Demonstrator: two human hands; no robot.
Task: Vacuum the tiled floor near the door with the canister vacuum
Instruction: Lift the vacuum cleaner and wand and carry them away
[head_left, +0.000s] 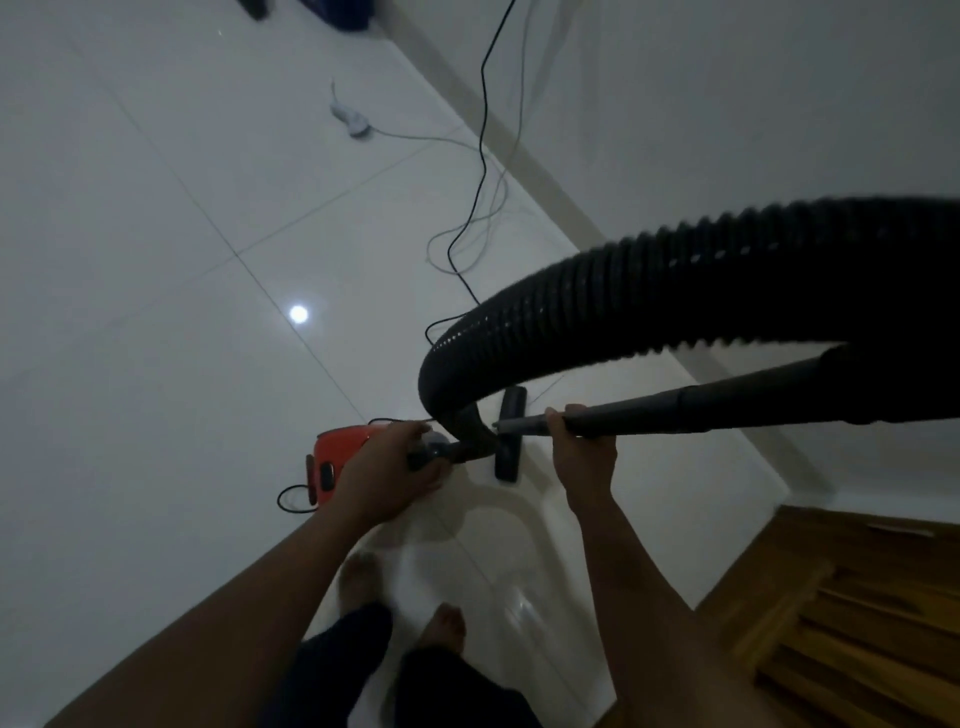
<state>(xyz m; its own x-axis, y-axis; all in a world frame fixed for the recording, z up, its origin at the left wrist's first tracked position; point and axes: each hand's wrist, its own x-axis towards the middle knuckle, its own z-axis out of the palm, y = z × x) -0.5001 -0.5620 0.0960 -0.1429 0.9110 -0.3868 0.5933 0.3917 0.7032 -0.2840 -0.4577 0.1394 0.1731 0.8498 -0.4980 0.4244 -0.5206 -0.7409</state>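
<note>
Head view, looking down, and I see the red canister vacuum (337, 457) sitting on the white tiled floor (156, 312), just ahead of my bare feet (400, 597) and partly covered by my left hand (384, 478). That hand lies over the canister's near end where the hose cuff plugs in, fingers curled around the black connector (441, 457); the picture is too dim and blurred for me to tell how firmly it clamps. From the canister the ribbed black hose (649, 306) loops up and away to the right, filling the upper right close to the lens. My right hand (582, 447) is to the right of the canister, fingers wrapped tight around the dark wand tube (675, 405), which runs up to the right edge. The black floor nozzle (509, 441) rests on the tile between my two hands, just right of the canister. A black power cord (483, 156) trails from the canister away toward the white wall (727, 104) beyond it, with a thinner pale cable (415, 137) beside it leading to a small white object (353, 122) on the floor well beyond the canister. To the canister's lower right I see a brown wooden door (857, 623).
</note>
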